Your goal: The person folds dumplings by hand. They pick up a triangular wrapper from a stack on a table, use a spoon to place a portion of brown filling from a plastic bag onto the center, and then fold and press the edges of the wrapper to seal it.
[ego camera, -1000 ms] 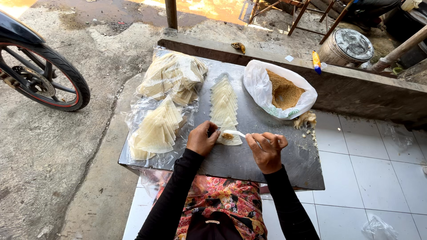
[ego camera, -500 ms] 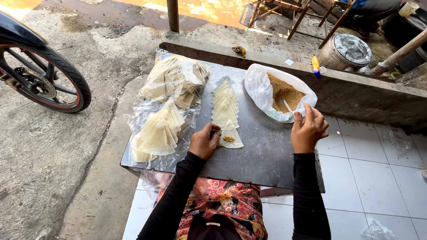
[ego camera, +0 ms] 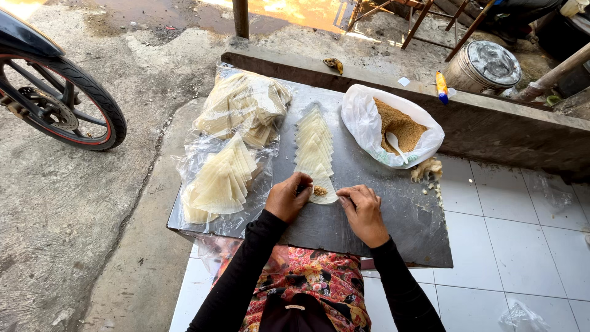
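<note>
My left hand (ego camera: 287, 197) and my right hand (ego camera: 363, 211) rest on a dark metal board (ego camera: 381, 184), fingertips touching the nearest pale triangular wrapper (ego camera: 321, 190), which carries a small heap of brown filling. A row of overlapping wrappers (ego camera: 314, 140) runs away from it up the board. A white plastic bag of brown crumbly filling (ego camera: 399, 126) with a white spoon (ego camera: 394, 145) lying in it stands at the right. Stacks of wrappers in clear plastic (ego camera: 222, 177) lie at the left, with another stack (ego camera: 246, 104) behind.
A motorbike wheel (ego camera: 58, 101) stands at the left on the concrete. A concrete curb (ego camera: 491, 120) borders the board's far side, with a round metal pot (ego camera: 482, 64) beyond it. White floor tiles (ego camera: 510, 246) lie at the right. Crumpled scraps (ego camera: 427, 169) sit near the bag.
My right hand went up to the filling bag, left the spoon in it, and came back down to the nearest wrapper. The left hand stayed on the wrapper.
</note>
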